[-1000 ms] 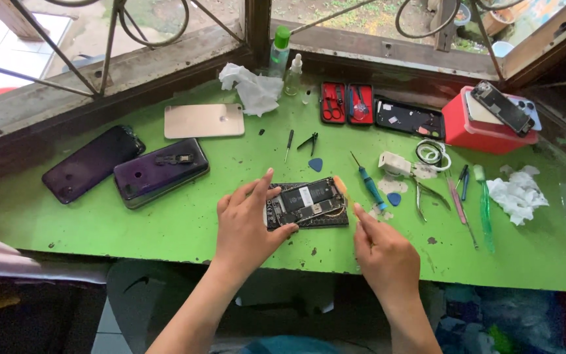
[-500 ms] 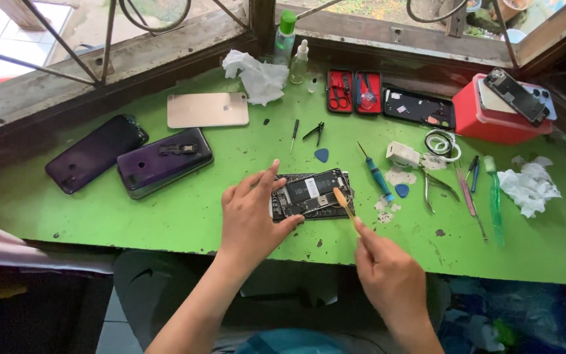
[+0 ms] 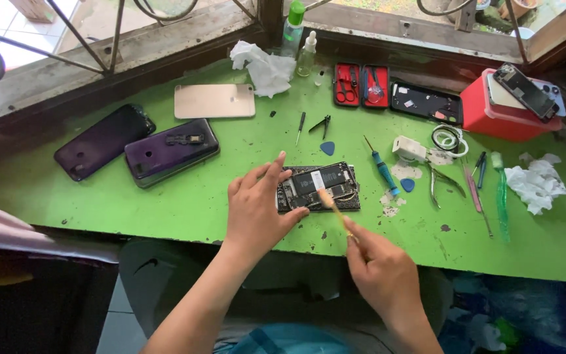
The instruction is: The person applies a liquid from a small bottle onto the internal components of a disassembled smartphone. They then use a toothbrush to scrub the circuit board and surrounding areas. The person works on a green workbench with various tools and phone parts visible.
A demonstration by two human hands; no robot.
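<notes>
We have the opened phone (image 3: 319,187) lying back-off near the front edge of the green surface (image 3: 165,203), its black battery and board exposed. Our left hand (image 3: 257,210) rests on its left end, fingers spread apart, thumb pressed against the near edge to pin it. Our right hand (image 3: 378,272) has its fingers pinched together on a thin brush (image 3: 333,208), its pale tip touching the board just beside the battery.

Risks as we judge them:
- too much pressure at the tip could lift a connector or flick a small part loose
- the hold is on one end only, so a sideways push could swing the phone round toward the edge
- white crumbs (image 3: 388,202) lie just right of the phone, and the blue screwdriver (image 3: 382,167) is near enough for a wrist to knock it
</notes>
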